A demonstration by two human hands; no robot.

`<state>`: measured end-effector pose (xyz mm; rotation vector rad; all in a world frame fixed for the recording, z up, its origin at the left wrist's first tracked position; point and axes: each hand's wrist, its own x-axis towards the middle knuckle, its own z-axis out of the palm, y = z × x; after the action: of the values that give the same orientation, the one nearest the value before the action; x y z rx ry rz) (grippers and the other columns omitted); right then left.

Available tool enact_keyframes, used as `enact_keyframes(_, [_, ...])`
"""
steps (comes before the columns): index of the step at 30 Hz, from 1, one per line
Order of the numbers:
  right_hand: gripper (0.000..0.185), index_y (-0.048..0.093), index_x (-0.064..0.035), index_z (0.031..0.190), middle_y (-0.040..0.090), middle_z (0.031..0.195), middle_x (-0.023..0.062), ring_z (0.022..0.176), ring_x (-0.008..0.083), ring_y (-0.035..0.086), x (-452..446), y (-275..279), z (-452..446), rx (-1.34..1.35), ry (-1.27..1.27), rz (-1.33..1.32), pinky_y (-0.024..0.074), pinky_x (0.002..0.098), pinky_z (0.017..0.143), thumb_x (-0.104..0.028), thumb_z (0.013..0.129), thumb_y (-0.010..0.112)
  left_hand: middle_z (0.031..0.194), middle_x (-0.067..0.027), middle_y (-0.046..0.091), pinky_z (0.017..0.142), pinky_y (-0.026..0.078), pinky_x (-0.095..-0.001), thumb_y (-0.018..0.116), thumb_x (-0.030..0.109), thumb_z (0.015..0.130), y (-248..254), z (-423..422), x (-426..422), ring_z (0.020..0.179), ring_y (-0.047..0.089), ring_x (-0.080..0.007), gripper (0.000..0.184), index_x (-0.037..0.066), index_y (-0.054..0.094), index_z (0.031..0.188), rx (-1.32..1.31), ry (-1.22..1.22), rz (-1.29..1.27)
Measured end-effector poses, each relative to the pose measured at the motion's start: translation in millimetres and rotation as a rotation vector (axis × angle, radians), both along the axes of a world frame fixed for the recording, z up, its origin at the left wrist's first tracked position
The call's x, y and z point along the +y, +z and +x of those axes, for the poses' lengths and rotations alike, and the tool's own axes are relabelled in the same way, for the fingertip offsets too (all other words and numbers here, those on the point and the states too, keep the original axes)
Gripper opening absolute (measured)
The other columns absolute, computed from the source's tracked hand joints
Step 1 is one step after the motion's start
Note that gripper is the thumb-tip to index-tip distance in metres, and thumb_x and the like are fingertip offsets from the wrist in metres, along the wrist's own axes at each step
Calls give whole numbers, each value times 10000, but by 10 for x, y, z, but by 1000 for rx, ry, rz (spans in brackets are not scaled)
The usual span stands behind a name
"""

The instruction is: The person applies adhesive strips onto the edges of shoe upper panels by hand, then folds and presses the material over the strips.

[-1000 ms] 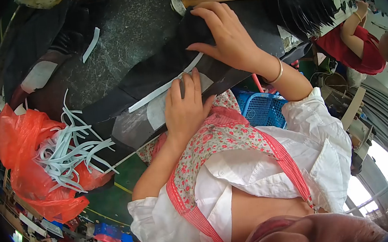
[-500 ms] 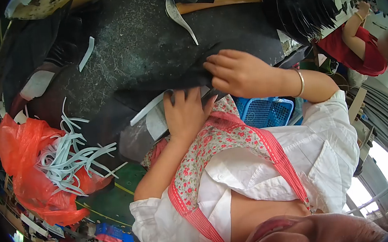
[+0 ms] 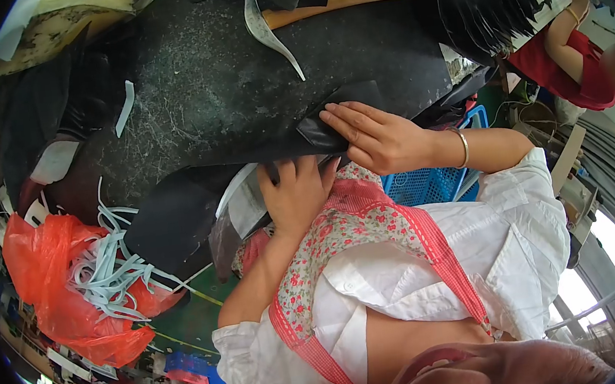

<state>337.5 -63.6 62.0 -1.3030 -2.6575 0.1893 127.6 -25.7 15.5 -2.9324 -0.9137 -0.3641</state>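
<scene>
A wide black leather-like piece [image 3: 181, 205] lies over the near edge of the dark work surface, its left end hanging over. My left hand [image 3: 294, 197] is at its near edge, fingers bent and fingertips hidden at the leather, thumb apart. A white strip [image 3: 236, 190] and a pale grey patch [image 3: 248, 207] show just left of that hand. My right hand [image 3: 380, 135] rests on a smaller, shinier black flap [image 3: 323, 130], index and middle fingers stretched across it. Its thumb is hidden from view.
A hammer [image 3: 273, 38] with a wooden handle lies at the back. A red plastic bag [image 3: 48, 287] holds pale strips [image 3: 110, 273] at the left. A loose white strip [image 3: 125, 108] lies on the worktop. Blue baskets [image 3: 427, 185] stand below. A person in red [image 3: 567, 63] is at the right.
My right hand's fingers have straightened and come down on the black flap, which now shows more clearly. The leather's left end has swung outward and down. My left hand stays at the near edge.
</scene>
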Motion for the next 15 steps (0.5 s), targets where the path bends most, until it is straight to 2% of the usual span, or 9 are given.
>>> enact_keyframes(5, [223, 483, 36, 657, 554, 1227, 351, 1156, 418, 570, -1, -65, 32, -19, 7, 4, 465, 493, 1016, -149, 552, 552, 1084, -7, 557, 825, 437, -501, 558, 573, 865, -33, -1, -18, 1016, 507, -259, 473, 131, 721, 900, -1, 17, 10])
enact_keyframes(8, [165, 421, 41, 622, 516, 1264, 377, 1175, 447, 553, -23, -159, 27, 72, -24, -7, 474, 509, 1002, -48, 484, 441, 1073, -5, 563, 820, 438, -493, 575, 572, 854, -69, -20, -42, 1013, 513, -257, 469, 127, 719, 892, -26, 39, -28])
enact_keyframes(11, [206, 481, 23, 645, 548, 1249, 341, 1160, 406, 570, 25, -111, 68, -39, 27, 21, 452, 486, 1034, -152, 571, 562, 1071, -9, 579, 831, 439, -482, 603, 547, 846, -36, -103, 14, 1000, 516, -263, 455, 112, 723, 907, -43, -9, -83])
enact_keyframes(14, [164, 472, 23, 632, 502, 1332, 324, 1247, 387, 511, 19, -146, 84, -15, 48, -25, 428, 496, 1054, -120, 589, 539, 1146, -18, 586, 925, 435, -454, 692, 447, 780, 168, -322, 74, 1092, 513, -240, 462, 101, 691, 1087, 81, -60, -140])
enact_keyframes(15, [171, 501, 13, 648, 495, 1360, 288, 1268, 356, 491, 49, -161, 102, 0, 90, -51, 417, 487, 1064, -150, 637, 551, 1159, -30, 588, 932, 433, -447, 678, 400, 790, 230, -377, 121, 1106, 514, -247, 448, 74, 687, 1098, 108, -99, -169])
